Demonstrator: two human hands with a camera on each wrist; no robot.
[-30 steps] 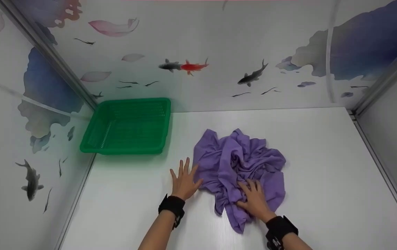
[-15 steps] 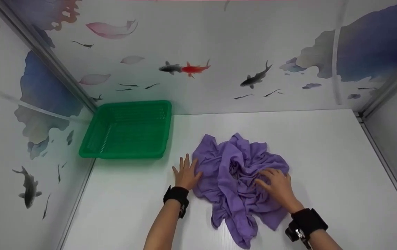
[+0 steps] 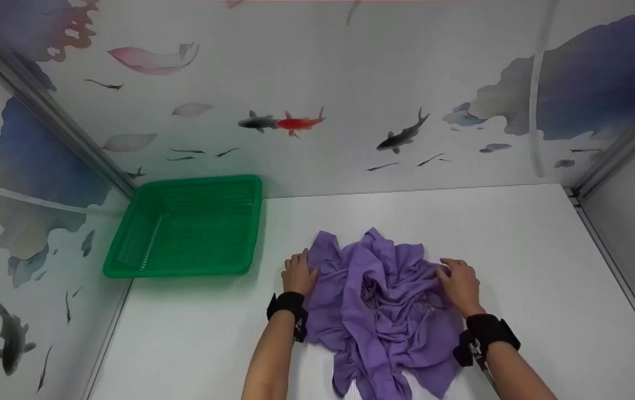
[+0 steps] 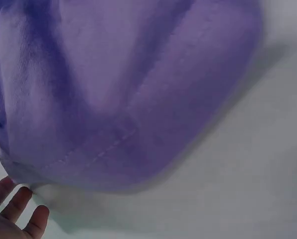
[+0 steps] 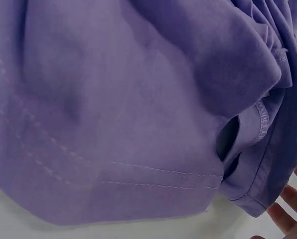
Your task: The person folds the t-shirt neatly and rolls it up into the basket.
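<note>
A crumpled purple garment (image 3: 384,311) with stitched hems lies on the white tabletop, its folds bunched round a hollow in the middle. My left hand (image 3: 298,275) rests at its left edge, thumb over the fabric. In the left wrist view the fingertips (image 4: 22,195) are right at the cloth's edge, loosely bent and spread. Across from it, my right hand (image 3: 461,284) touches the upper right edge with thumb and fingers. The right wrist view shows its fingers (image 5: 294,199) apart and fairly straight beside a hemmed corner.
A green plastic basket (image 3: 198,233) stands at the back left, against the side wall. White walls (image 3: 350,72) printed with fish and petals enclose the table (image 3: 539,266) at the back and both sides.
My right hand has moved from the garment's lower middle out to its upper right edge. The left hand stays at the left edge, its fingers now more bent. The garment's right side is spread slightly wider.
</note>
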